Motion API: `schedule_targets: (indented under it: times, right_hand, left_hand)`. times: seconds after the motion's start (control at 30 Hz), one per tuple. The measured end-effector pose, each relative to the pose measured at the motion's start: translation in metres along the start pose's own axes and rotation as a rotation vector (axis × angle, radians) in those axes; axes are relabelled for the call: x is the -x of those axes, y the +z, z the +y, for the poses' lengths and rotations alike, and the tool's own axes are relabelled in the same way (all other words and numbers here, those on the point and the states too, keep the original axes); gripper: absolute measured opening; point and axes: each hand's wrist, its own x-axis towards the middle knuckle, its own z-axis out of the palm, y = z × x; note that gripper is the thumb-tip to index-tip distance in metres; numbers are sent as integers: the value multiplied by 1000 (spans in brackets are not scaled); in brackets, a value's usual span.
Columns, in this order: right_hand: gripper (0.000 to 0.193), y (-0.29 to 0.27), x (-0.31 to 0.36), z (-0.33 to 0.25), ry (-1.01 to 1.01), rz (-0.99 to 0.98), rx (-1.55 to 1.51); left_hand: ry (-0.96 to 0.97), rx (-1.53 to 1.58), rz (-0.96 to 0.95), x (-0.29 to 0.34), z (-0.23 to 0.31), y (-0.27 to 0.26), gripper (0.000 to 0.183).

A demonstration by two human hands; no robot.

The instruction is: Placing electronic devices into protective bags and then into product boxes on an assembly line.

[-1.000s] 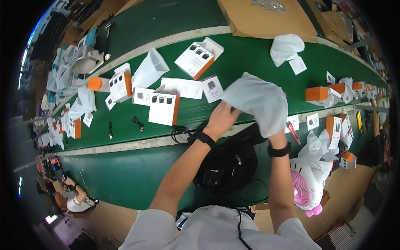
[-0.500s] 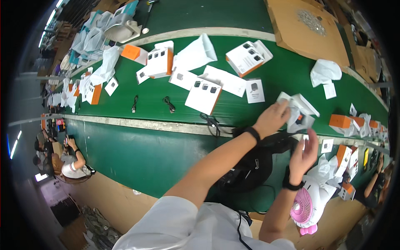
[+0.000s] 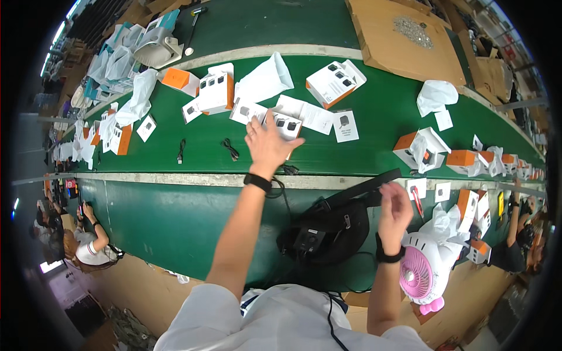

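Note:
My left hand [image 3: 268, 146] is spread over the near side of a white box [image 3: 288, 124] with dark devices printed on it. Its fingers are apart, covering part of the box; whether they touch it I cannot tell. My right hand [image 3: 395, 207] hovers by the bench's near edge, fingers loosely bent, with nothing seen in it. Close to it lie a black strap and bag [image 3: 328, 231], a white card [image 3: 417, 188] and a red pen-like tool [image 3: 417, 203]. Beyond it stands an opened white-and-orange box [image 3: 418, 149] with clear plastic inside.
Black cables [image 3: 231, 150], leaflets [image 3: 346, 126] and more boxes [image 3: 216, 90] lie along the green belt [image 3: 205, 131]. A pink fan [image 3: 417, 272] stands at my right. A cardboard sheet [image 3: 386, 52] lies at the back. Other people [image 3: 96, 245] work at both sides.
My left hand has left the opened box at the right and moved left to the printed white box. My right hand has shifted slightly left and its fingers have bent.

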Motion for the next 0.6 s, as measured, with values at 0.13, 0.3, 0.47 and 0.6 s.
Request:
schedule_targets:
  times: [0.13,0.3,0.47,0.6]
  right_hand:
    - [30,56,-41,-1,-41,-128,23]
    - [57,112,-124,1,-185,-134,287]
    - [90,181,-216,8,-276,-78,631]
    - [104,211,-221,31,-116,-177,1059]
  left_hand:
    - [-42,175,-284,4,-39,7,111]
    - [-241,280,-224,48,-67,-32,102]
    - [-162,320,-69,60,-95,-33,99]
    - [-169,218,10,35,-74,-32,106]
